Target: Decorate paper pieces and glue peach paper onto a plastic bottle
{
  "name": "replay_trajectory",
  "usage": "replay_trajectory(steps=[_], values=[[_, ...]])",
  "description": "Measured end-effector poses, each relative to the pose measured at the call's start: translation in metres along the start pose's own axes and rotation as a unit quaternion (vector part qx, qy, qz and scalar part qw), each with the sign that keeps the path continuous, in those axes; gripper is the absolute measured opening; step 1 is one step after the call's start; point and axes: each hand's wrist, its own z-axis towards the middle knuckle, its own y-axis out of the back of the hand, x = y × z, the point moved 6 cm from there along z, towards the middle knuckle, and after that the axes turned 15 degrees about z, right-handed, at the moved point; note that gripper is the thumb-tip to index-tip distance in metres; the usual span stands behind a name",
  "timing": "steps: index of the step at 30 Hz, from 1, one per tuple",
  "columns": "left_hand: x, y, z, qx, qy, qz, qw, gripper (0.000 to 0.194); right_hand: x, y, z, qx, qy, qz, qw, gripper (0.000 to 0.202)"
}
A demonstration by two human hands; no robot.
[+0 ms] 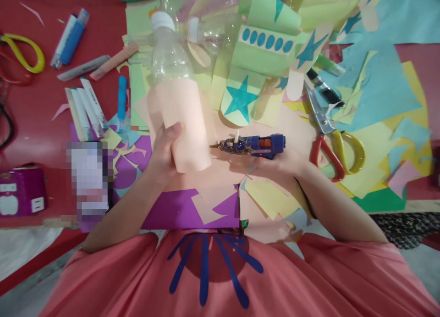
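Note:
My left hand (164, 147) is wrapped round a clear plastic bottle (173, 60) with a white cap, tilted slightly to the left. A sheet of peach paper (187, 124) covers the bottle's lower part, and my thumb presses on it. In my right hand (280, 163) is a dark blue glue gun (263, 145), its nozzle pointing left, close to the paper's lower right edge. Whether the tip touches the paper I cannot tell. Stringy dried glue clings round the front of the gun. My right fingers are partly hidden beneath it.
Scissors (332, 147) with red and yellow handles lie right of my right hand. Green paper pieces with blue stars (242, 100) stand ahead. Markers (85, 108) and a blurred-out phone (90, 179) are at left. Paper scraps (275, 197) are scattered about. More clear bottles (215, 32) lie behind.

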Motion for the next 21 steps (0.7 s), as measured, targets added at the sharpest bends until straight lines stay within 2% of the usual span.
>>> replay_trajectory(steps=[4, 7, 11, 14, 21], values=[[0.0009, 0.0058, 0.0033, -0.046, 0.030, -0.038, 0.998, 0.052, 0.0048, 0.0053, 0.0022, 0.016, 0.011, -0.027, 0.999, 0.032], [-0.0017, 0.0088, 0.0045, -0.071, 0.016, -0.062, 0.995, 0.053, 0.0067, 0.0072, 0.0059, 0.013, 0.020, -0.035, 0.999, 0.035], [-0.0049, 0.0072, 0.0031, -0.071, -0.002, -0.069, 0.995, 0.046, 0.0053, 0.0044, 0.0071, 0.013, 0.041, -0.018, 0.999, 0.036], [-0.0069, 0.0047, 0.0006, -0.075, -0.004, -0.088, 0.993, 0.046, 0.0026, 0.0019, 0.0062, 0.041, 0.046, -0.019, 0.998, 0.036], [-0.0088, 0.0008, -0.0005, -0.080, 0.011, -0.124, 0.989, 0.053, -0.0004, -0.0007, 0.0048, 0.092, 0.013, -0.073, 0.993, 0.042]])
